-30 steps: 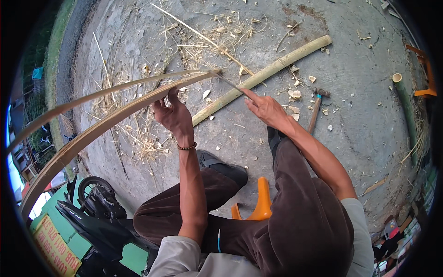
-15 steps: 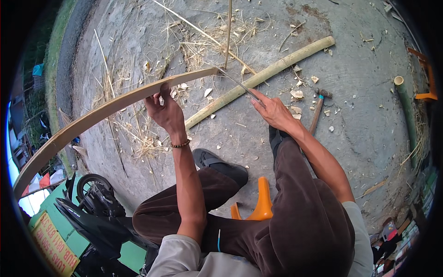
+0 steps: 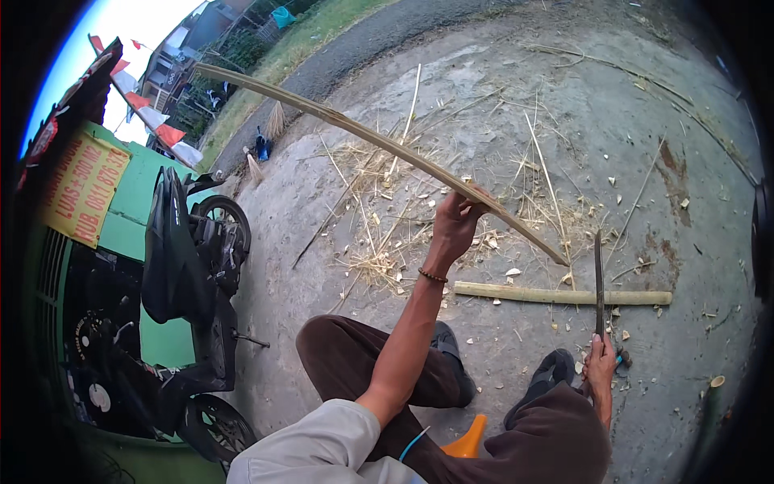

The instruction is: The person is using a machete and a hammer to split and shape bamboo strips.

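A long, flat bamboo strip (image 3: 387, 146) slants from the far left down to the middle right. My left hand (image 3: 454, 230) is closed around it near its lower right end, holding it raised above the ground. My right hand (image 3: 599, 367) grips a long, dark-bladed knife (image 3: 599, 278), its blade pointing away from me and apart from the strip. Beneath the blade, a thick bamboo pole (image 3: 516, 294) lies crosswise on the concrete. Just beside my right hand, a hammer (image 3: 624, 359) shows only in part.
Shavings and pale chips (image 3: 375, 262) litter the concrete, with thin bamboo slivers (image 3: 548, 177) among them. A black motorbike (image 3: 181, 258) stands at the left by a green wall (image 3: 165, 331). Part of an orange stool (image 3: 468, 440) shows beneath me. A cut bamboo end (image 3: 717, 381) lies far right.
My view has turned left. The strip's near end now points down to the right, and the knife has come away from it toward the right. Both hands keep their hold.
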A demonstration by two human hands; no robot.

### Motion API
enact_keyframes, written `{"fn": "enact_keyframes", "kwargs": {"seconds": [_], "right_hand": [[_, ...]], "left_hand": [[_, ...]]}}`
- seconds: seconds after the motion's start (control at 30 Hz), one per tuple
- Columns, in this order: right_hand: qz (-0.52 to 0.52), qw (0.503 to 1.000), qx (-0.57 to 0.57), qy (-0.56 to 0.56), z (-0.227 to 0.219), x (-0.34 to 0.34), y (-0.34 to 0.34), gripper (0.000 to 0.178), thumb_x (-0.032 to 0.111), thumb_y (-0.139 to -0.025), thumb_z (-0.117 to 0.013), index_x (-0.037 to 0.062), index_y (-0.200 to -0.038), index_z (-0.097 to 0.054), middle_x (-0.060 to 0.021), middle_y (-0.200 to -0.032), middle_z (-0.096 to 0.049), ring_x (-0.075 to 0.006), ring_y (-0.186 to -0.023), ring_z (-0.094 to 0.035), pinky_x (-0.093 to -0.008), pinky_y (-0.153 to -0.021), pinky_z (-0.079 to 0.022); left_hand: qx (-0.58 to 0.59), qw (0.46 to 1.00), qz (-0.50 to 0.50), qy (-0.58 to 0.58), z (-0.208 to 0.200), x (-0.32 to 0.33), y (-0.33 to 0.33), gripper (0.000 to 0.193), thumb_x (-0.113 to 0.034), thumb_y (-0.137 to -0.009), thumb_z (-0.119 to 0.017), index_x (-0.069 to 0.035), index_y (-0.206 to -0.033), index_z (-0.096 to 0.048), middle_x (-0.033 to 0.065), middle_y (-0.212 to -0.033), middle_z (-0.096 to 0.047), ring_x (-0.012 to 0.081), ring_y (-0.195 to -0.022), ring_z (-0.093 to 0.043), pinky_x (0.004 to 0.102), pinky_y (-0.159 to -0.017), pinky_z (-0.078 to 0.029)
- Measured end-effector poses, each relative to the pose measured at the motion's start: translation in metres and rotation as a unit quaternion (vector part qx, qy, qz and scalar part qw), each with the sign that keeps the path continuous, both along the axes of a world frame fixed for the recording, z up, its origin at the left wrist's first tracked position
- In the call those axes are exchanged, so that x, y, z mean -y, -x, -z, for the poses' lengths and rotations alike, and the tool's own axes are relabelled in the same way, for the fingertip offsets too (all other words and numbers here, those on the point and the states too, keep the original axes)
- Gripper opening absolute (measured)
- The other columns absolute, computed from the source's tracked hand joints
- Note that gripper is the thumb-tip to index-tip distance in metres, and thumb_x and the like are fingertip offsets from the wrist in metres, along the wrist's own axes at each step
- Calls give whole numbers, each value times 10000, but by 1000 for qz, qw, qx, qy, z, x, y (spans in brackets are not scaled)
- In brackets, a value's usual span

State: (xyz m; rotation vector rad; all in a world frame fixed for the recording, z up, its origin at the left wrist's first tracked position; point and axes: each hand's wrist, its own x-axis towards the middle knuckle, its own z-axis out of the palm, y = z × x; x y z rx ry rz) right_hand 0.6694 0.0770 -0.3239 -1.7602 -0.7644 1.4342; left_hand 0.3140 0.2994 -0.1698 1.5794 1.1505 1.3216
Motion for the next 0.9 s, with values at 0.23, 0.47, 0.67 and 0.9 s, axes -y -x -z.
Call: {"fn": "enact_keyframes", "kwargs": {"seconds": [0.23,0.47,0.67,0.9], "right_hand": [[-21,986,101,-130,-83,-5,-39,466,384,-1019,-531,92,-1382,-528,40,-568,-388,-65,-438,-415,-270,-379,-352],[-34,940,159,-298,-260,-18,-26,517,371,-1005,-567,41,-1397,-493,36,-582,-399,-59,-432,-408,-262,-373,-336],[-57,902,139,-404,-384,-8,48,663,230,-928,-704,0,-1458,-379,46,-571,-423,-48,-435,-420,-248,-382,-339],[-152,889,-17,-431,-387,-35,122,682,236,-920,-717,-40,-1439,-370,-57,-693,-669,-73,-506,-540,-255,-479,-440]], "left_hand": [[-72,994,-18,-81,-89,17,24,242,58,-923,-604,-50,-1138,-582,64,-1009,-670,177,-950,-679,334,-860,-572],[-113,984,-99,-97,-180,56,47,265,-20,-929,-637,-45,-1190,-594,75,-1019,-670,169,-847,-689,302,-708,-587],[-146,983,-44,-102,-152,77,53,276,5,-873,-672,-22,-1140,-607,91,-995,-721,223,-871,-716,351,-701,-551],[-107,988,-18,-111,-129,112,28,267,49,-894,-634,-37,-1146,-612,70,-991,-694,181,-879,-694,293,-759,-556]]}}
